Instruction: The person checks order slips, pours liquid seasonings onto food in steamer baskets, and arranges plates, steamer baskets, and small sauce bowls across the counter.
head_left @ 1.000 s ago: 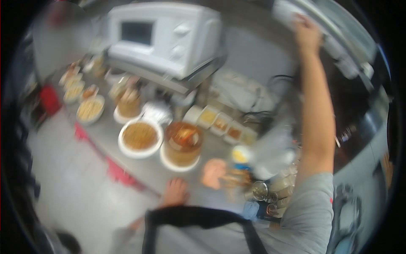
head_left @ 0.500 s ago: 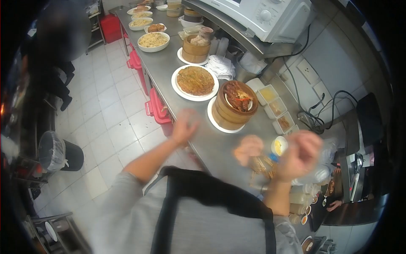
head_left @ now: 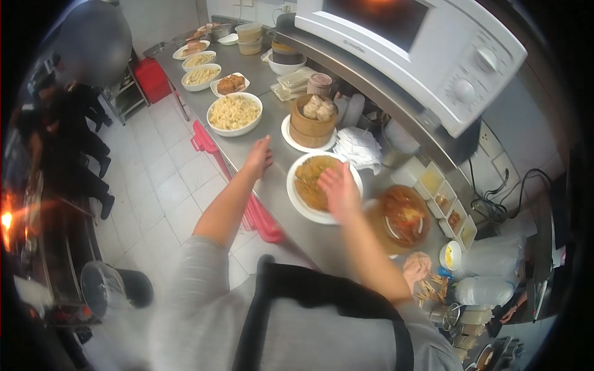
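Observation:
My right hand (head_left: 341, 191) hovers over the right side of a white plate (head_left: 296, 202) that holds a flat golden-brown pancake (head_left: 314, 179). Its fingers are stretched out and hold nothing; whether they touch the food I cannot tell. Near the counter's front edge, my left hand (head_left: 258, 158) is empty, thumb and fingers apart, between the pancake plate and a white bowl of fried rice (head_left: 235, 114). Behind the pancake stands a bamboo steamer of dumplings (head_left: 314, 119) on a plate. A second bamboo steamer (head_left: 401, 217), filled with reddish-brown food, sits right of my forearm.
A microwave (head_left: 411, 52) stands on a shelf above the counter (head_left: 272, 198). Small tubs of toppings (head_left: 442, 201) line the right side. Clothespins (head_left: 431, 289) lie near a white cup (head_left: 451, 255). Red lidded bins (head_left: 263, 222) stand below the front edge. Other people (head_left: 65, 142) are at the left.
Both hands have moved forward along the counter. My right hand went from beside the clothespins to above the pancake plate. The view has shifted, showing more of the microwave.

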Demonstrator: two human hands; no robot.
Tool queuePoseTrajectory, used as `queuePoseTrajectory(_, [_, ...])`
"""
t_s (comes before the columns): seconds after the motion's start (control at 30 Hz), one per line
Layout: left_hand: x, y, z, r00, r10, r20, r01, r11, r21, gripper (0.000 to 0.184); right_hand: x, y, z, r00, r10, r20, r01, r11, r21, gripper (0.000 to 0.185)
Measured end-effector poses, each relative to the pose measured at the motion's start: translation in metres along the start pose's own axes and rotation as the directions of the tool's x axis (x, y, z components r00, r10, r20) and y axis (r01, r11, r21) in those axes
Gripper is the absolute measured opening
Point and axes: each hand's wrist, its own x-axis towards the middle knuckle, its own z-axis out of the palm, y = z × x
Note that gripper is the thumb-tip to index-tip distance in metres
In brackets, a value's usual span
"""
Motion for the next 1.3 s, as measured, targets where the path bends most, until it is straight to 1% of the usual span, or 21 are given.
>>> queuePoseTrajectory(0.13, [0.057,0.038,0.016,0.995,-0.037,0.095,0.024,0.992,0.127,0.077,0.127,-0.008,0.031,0.957,-0.09,-0.277,0.01,0.96,-0.28,0.077])
queuePoseTrajectory(0.2, [0.084,0.047,0.024,0.993,-0.031,0.112,0.009,0.981,0.193,0.06,0.136,-0.027,0.066,0.942,-0.062,-0.331,-0.034,0.96,-0.278,0.073])
queuePoseTrajectory(0.23, [0.133,0.021,0.018,0.97,0.159,0.186,-0.238,0.787,0.568,0.049,0.158,-0.022,0.061,0.943,-0.061,-0.328,-0.032,0.963,-0.269,0.071])
queuePoseTrajectory(0.27, [0.179,-0.008,0.013,0.903,0.284,0.324,-0.419,0.406,0.812,0.042,0.181,-0.017,0.046,0.943,-0.055,-0.329,-0.034,0.965,-0.259,0.07])
queuePoseTrajectory(0.3, [0.17,0.015,0.026,0.996,-0.016,0.083,-0.051,0.671,0.74,0.024,0.202,-0.009,0.029,0.959,-0.018,-0.282,-0.043,0.977,-0.21,0.069])
queuePoseTrajectory(0.4, [0.134,0.047,0.035,0.998,-0.064,0.027,0.017,0.604,0.797,0.022,0.218,-0.002,0.02,0.96,0.026,-0.28,-0.084,0.977,-0.198,0.066])
queuePoseTrajectory(0.5, [0.145,0.022,0.039,0.971,0.234,-0.054,-0.119,0.664,0.738,0.025,0.228,0.006,0.006,0.98,0.004,-0.197,-0.045,0.977,-0.208,0.066])
queuePoseTrajectory(0.6, [0.147,0.016,0.049,0.976,0.186,-0.117,-0.137,0.932,0.335,0.032,0.24,0.017,-0.011,0.977,-0.005,-0.215,-0.016,0.995,-0.098,0.069])
queuePoseTrajectory(0.67, [0.147,0.006,0.058,0.991,0.119,-0.067,-0.116,0.992,0.038,0.043,0.237,0.022,-0.003,0.975,-0.066,-0.213,0.042,0.992,-0.117,0.067])
queuePoseTrajectory(0.7, [0.149,0.002,0.062,0.993,0.111,-0.031,-0.113,0.991,-0.069,0.043,0.241,0.027,-0.01,0.99,-0.101,-0.098,0.087,0.987,-0.135,0.072])
queuePoseTrajectory(0.73, [0.149,-0.004,0.063,0.992,0.124,-0.028,-0.126,0.984,-0.126,0.042,0.23,0.022,0.006,0.963,-0.082,-0.257,0.025,0.976,-0.216,0.075])
queuePoseTrajectory(0.77, [0.149,-0.006,0.064,0.99,0.141,-0.031,-0.144,0.975,-0.168,0.042,0.233,0.027,0.001,0.957,-0.074,-0.282,-0.012,0.956,-0.294,0.078])
queuePoseTrajectory(0.8, [0.151,-0.007,0.064,0.987,0.157,-0.038,-0.162,0.967,-0.195,0.041,0.273,0.056,-0.045,0.985,-0.116,-0.126,0.084,0.968,-0.236,0.079])
queuePoseTrajectory(0.83, [0.15,-0.01,0.062,0.982,0.181,-0.049,-0.187,0.962,-0.199,0.041,0.272,0.057,-0.045,0.989,-0.066,-0.131,0.036,0.975,-0.221,0.08])
queuePoseTrajectory(0.9, [0.173,-0.028,0.048,0.959,0.275,-0.064,-0.277,0.961,-0.012,0.037,0.236,0.038,-0.008,0.99,-0.105,-0.094,0.082,0.972,-0.222,0.076])
queuePoseTrajectory(0.93, [0.145,-0.003,0.05,0.969,0.242,-0.05,-0.245,0.968,-0.063,0.035,0.227,0.034,0.0,0.97,-0.128,-0.205,0.071,0.962,-0.264,0.076])
queuePoseTrajectory(1.07, [0.08,0.043,0.046,0.983,0.17,0.075,-0.143,0.951,-0.275,0.035,0.151,-0.006,0.041,0.98,-0.173,-0.094,0.115,0.892,-0.438,0.089])
queuePoseTrajectory(1.1, [0.062,0.055,0.044,0.979,0.168,0.119,-0.122,0.938,-0.323,0.035,0.132,-0.015,0.045,0.984,-0.174,-0.039,0.133,0.863,-0.487,0.095])
queuePoseTrajectory(1.2, [0.02,0.074,0.03,0.962,0.132,0.239,-0.055,0.95,-0.306,0.037,0.076,-0.022,0.041,0.932,-0.3,0.202,0.283,0.259,-0.923,0.111])
queuePoseTrajectory(1.23, [0.008,0.073,0.025,0.963,0.107,0.247,-0.024,0.949,-0.315,0.038,0.043,-0.034,0.06,0.915,-0.336,0.223,0.307,0.22,-0.926,0.123])
queuePoseTrajectory(1.3, [-0.019,0.069,0.014,0.95,0.062,0.305,0.029,0.958,-0.285,0.039,0.019,-0.018,0.055,0.862,-0.415,0.29,0.42,0.267,-0.867,0.124])
